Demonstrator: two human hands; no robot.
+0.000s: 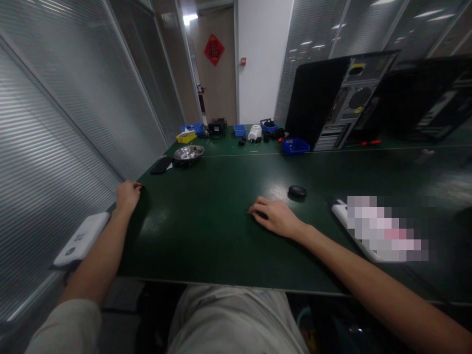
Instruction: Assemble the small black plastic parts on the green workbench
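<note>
My left hand (pixel 128 195) rests at the left edge of the green table (pixel 206 216), fingers closed together. Something small and dark shows at its fingertips, too blurred to name. Over the middle of the table, my right hand (pixel 276 216) has thumb and fingers pinched. A tiny, thin, pale tip sticks out from that pinch; its kind cannot be made out. Just behind the right hand lies a black computer mouse (pixel 297 191). A white box-shaped device (pixel 83 238) is beside my left forearm.
Farther back sit a metal bowl (pixel 189 153) with small pieces, a dark flat object (pixel 161 165), a yellow tray (pixel 186 137) and a blue tray (pixel 295 146). A black computer tower (pixel 320 98) rises at the right. A white-edged, partly pixelated object (pixel 354 231) lies near my right forearm.
</note>
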